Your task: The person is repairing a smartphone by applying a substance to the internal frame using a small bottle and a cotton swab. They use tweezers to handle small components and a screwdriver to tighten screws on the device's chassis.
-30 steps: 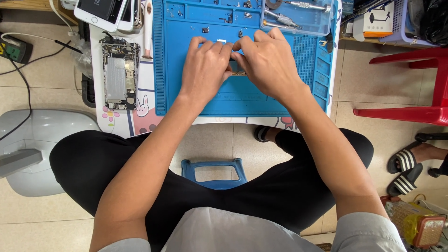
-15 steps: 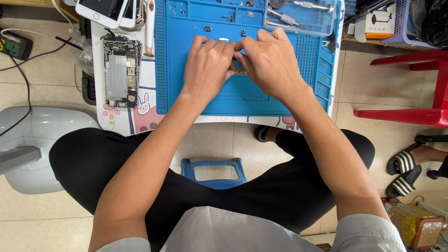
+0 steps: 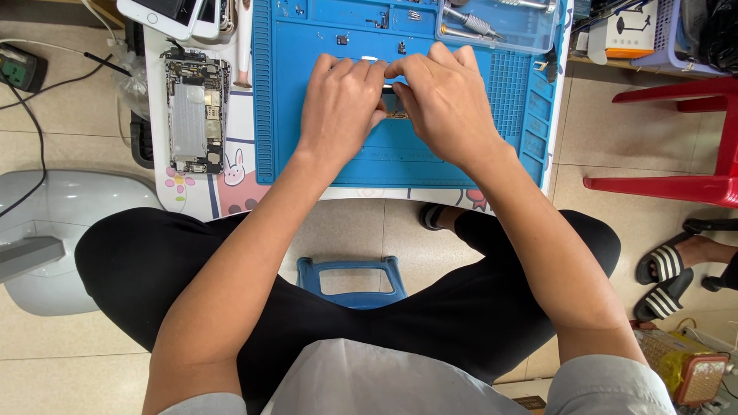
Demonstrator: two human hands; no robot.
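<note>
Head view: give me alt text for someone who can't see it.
Both hands, left hand and right hand, pinch a small dark part together over a blue mat on a low table. An opened phone lies left of the mat; a red stool stands to the right.

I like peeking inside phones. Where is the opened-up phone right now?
In the head view, the opened phone lies on the small white table, just left of the blue mat and of the left hand.
</note>
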